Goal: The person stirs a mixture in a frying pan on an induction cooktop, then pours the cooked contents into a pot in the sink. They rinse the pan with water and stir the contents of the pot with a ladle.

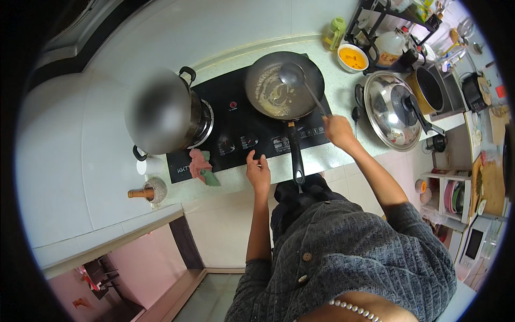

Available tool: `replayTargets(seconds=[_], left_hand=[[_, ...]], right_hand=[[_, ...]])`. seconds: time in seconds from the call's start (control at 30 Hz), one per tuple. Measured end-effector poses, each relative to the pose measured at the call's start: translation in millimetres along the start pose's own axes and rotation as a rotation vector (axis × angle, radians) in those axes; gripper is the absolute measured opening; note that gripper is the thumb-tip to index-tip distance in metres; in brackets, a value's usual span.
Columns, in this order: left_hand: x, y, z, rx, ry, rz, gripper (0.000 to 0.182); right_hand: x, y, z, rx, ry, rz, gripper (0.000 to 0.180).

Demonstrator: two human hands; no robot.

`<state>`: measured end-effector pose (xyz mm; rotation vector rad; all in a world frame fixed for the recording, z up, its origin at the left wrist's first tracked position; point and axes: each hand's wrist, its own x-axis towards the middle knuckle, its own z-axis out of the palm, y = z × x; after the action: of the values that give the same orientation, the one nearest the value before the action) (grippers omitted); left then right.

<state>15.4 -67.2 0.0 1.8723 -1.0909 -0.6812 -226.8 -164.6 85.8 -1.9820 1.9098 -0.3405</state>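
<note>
My right hand (338, 131) grips the handle of a metal ladle (291, 74), whose bowl rests over the inside of a dark frying pan (257, 80). Oily, pale yellowish bubbling liquid (277, 98) lies on the pan's bottom. The pan stands on the right side of a black glass cooktop (225, 100), its black handle (297, 157) pointing towards me. Near the cooktop's front edge, by a control knob (250, 141), is my left hand (258, 169), its fingers parted and holding nothing. A pink and green cloth (200, 167) lies left of it.
A large pot (197, 124) with a blurred top stands on the left. A stone mortar (159, 190) with a wooden pestle is at the lower left. To the right are a bowl of orange liquid (353, 58), a steel lid (386, 108), a black spoon (355, 114) and a deep pot (418, 90).
</note>
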Motion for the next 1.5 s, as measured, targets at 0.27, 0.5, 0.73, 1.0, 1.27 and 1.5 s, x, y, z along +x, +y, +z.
replayTargets(seconds=[0.27,0.5,0.73,1.0,1.27,1.5], left_hand=[[-1,2,0,-0.033,-0.006,0.013,0.036],[-3,2,-7,-0.041,-0.015,-0.065,0.04],[-10,-11,-8,-0.033,0.015,-0.063,0.038],[-11,-6,-10,-0.015,0.024,-0.016,0.038],[-12,-10,-11,-0.03,0.013,-0.075,0.038],[-8,-9,-10,-0.073,0.025,-0.098,0.038]], right_hand=[[5,-29,4,0.066,-0.029,-0.046,0.034],[34,-13,-16,-0.223,0.279,-0.107,0.027],[20,0,-5,-0.247,0.16,-0.075,0.025],[44,-7,4,-0.205,0.253,-0.158,0.025],[-7,-17,-24,-0.194,0.028,-0.192,0.026],[-27,-20,-56,-0.077,-0.123,-0.143,0.031]])
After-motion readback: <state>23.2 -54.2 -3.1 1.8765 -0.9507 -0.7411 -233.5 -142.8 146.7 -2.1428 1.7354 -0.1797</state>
